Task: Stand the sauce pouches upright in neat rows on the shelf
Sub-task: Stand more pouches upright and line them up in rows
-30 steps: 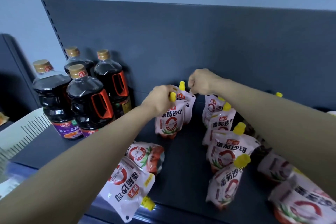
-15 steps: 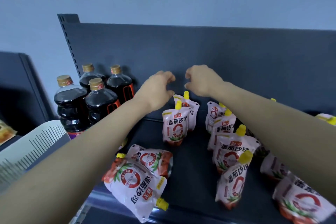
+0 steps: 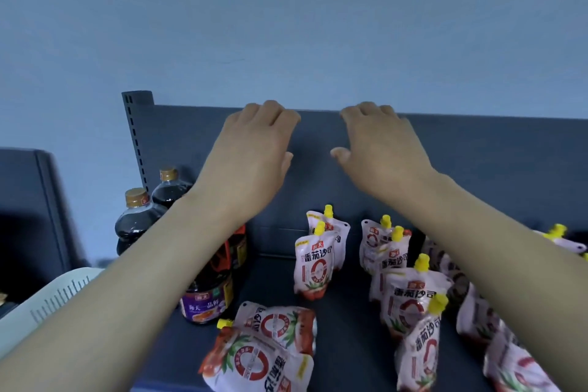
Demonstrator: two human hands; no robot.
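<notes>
Where both hands hover in front of the back panel (image 3: 493,169), we find the left hand (image 3: 254,149) and the right hand (image 3: 378,149) apart, fingers loosely curled, gripping nothing. Two sauce pouches (image 3: 313,267) stand upright, one behind the other, near the middle of the shelf (image 3: 346,312); a row of four (image 3: 410,296) stands beside them toward the right edge. Two flat pouches (image 3: 264,356) lie at the front edge. Dark bottles (image 3: 206,293) stand at the left edge
</notes>
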